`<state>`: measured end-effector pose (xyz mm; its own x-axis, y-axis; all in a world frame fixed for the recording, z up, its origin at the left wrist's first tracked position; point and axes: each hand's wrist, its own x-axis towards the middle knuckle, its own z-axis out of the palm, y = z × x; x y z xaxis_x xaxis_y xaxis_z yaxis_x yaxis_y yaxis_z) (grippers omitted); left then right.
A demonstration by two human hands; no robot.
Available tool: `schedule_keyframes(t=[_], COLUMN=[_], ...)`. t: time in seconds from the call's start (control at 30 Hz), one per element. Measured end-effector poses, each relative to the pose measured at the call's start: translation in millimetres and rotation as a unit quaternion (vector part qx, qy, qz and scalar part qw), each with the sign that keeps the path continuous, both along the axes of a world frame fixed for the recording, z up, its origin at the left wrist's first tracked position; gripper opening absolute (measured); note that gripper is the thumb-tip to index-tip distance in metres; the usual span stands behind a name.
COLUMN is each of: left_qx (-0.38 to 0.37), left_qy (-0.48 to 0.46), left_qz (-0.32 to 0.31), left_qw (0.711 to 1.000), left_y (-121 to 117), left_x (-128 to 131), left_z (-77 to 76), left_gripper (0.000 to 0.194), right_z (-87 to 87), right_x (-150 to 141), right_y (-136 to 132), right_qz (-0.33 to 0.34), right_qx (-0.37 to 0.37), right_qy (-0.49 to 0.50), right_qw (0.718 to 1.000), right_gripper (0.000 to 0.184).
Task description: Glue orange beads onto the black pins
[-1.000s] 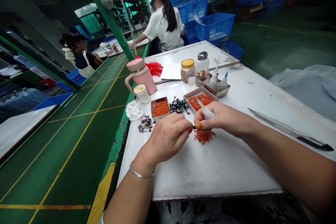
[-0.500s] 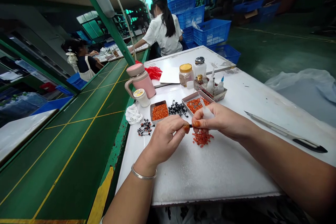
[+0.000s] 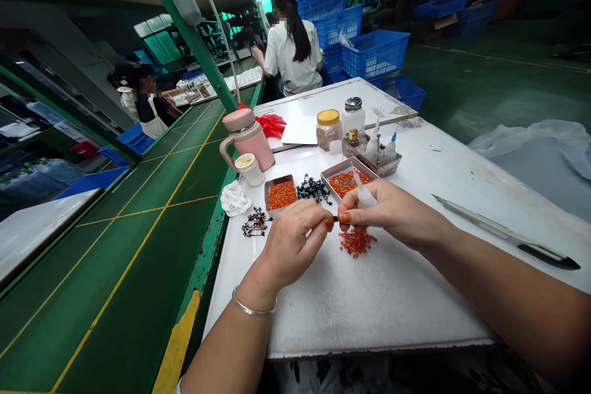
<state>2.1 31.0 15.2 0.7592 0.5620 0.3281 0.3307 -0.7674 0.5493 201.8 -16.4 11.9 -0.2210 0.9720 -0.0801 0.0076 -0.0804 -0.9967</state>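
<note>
- The left hand and right hand meet above the white table, fingers curled, each pinching one end of a small black stem; the fingers hide most of it.
- Both arms reach in from the bottom of the view, forearms cut off by the frame. A silver bangle circles the left wrist.
- Two fingertips show orange, but whether that is paint or a covering is hard to make out.
- A white plastic piece stands against the right hand, partly hidden; its kind is unclear.
- One loose pile of orange bits lies just below the hands.
- Beyond that pile sit two metal trays of orange bits, one on each side, and two clusters of black stems lie to its left.
- A craft knife lies right of the pile.
- Farther back stand a pink flask and three jars.
- Two co-workers sit well beyond the pile, their hands too small to read.
</note>
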Motion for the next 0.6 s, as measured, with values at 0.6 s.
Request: schedule_keyframes(t=[0.6], left_qx=[-0.013], left_qy=[-0.094], left_qz=[0.056], left_qw=[0.994], left_y=[-8], left_x=[8], left_z=[-6.0], left_gripper=[0.022], right_z=[-3.0], right_x=[-17], right_y=[-8], right_qz=[-0.106], right_qx=[0.044], right_qy=[0.033], right_qw=[0.993], right_gripper=[0.022])
